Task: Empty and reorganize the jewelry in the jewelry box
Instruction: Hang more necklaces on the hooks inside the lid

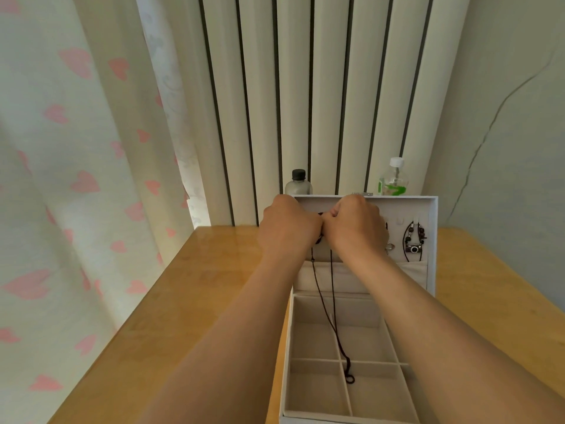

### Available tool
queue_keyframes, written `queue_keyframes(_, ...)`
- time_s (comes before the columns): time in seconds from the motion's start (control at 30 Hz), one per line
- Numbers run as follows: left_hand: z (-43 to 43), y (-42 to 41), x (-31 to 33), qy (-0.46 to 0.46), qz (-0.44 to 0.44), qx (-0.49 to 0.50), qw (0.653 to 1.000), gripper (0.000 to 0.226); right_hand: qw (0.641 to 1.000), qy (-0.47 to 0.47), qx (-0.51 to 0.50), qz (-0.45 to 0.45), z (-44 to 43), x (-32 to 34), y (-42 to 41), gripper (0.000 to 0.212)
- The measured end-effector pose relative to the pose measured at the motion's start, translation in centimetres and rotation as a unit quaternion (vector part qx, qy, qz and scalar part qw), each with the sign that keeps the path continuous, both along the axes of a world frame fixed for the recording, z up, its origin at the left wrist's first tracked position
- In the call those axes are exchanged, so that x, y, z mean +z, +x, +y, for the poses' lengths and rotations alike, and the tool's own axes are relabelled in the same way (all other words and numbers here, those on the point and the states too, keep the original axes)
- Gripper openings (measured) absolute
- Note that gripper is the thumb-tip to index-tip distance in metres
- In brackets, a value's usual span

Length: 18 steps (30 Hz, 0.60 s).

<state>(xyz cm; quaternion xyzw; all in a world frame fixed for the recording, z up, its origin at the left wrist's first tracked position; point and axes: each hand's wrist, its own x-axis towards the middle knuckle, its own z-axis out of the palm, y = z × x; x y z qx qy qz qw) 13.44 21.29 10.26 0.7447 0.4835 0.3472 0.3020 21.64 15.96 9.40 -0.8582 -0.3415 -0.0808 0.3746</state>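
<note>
A white jewelry box [433,228] stands open on the wooden table, its lid upright and its beige compartments [318,390] bare. My left hand [287,231] and my right hand [356,226] are side by side at the top of the lid's inside, both pinching a dark cord necklace [333,304]. Its cord hangs down into the tray and ends in a small knot over the dividers. A beaded necklace with a tiny camera pendant [413,244] hangs on the lid's right side. Another piece [390,246] is partly hidden by my right hand.
The wooden table [195,301] reaches left toward a heart-patterned curtain [76,179]. Behind the box stand a grey bottle with a black cap [298,182] and a clear bottle with a green label [394,179], against a white radiator [321,102].
</note>
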Motion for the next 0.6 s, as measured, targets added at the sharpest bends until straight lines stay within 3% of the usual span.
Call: queue_keyframes(0.6,-0.7,0.6,-1.2,0.019,0.052,0.039,0.998,0.014,0.998,-0.019,0.019,0.055,0.0,0.0,0.6,0.016)
